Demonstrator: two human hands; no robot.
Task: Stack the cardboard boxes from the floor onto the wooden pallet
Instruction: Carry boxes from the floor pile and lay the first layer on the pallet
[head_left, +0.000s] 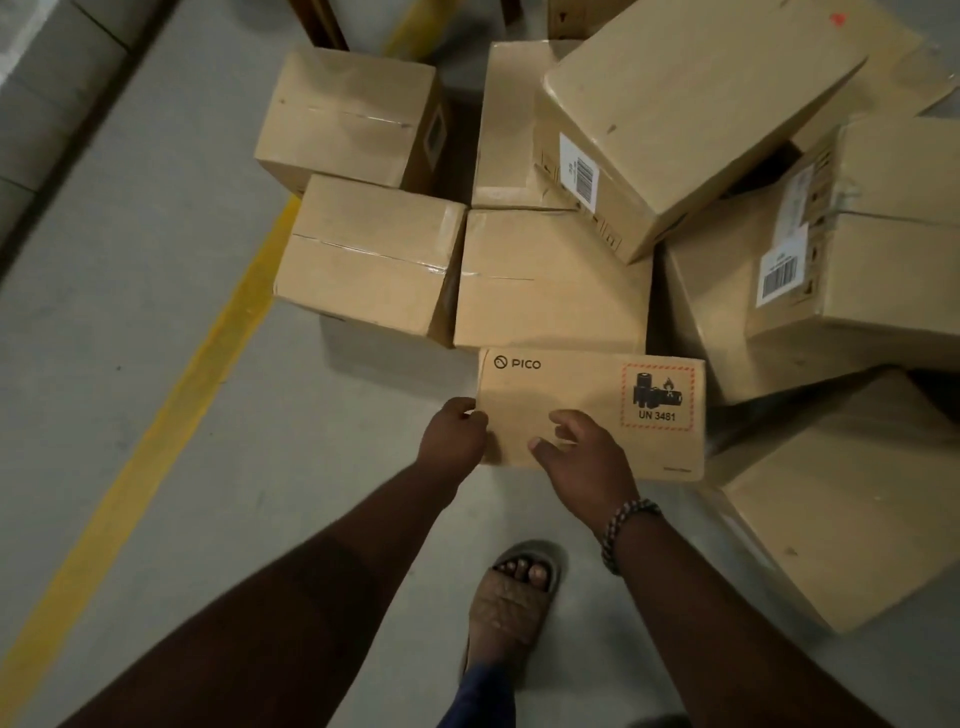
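Observation:
A cardboard box printed PICO with a red UN 3481 battery label (582, 384) stands on the grey floor just in front of me. My left hand (453, 434) curls around its near left corner. My right hand (584, 460) hovers over the box's front face with fingers spread, touching or nearly touching it. Several more cardboard boxes lie in a loose pile behind and to the right, such as a taped box (363, 260) at the left and a tilted box with a barcode label (691, 114) on top. No wooden pallet is clearly in view.
A yellow floor line (171, 415) runs diagonally at the left. My sandalled foot (514, 592) stands just behind the PICO box. A large box (852, 499) lies at the right, close to my right arm. Dark wooden pieces (322, 23) show at the top edge.

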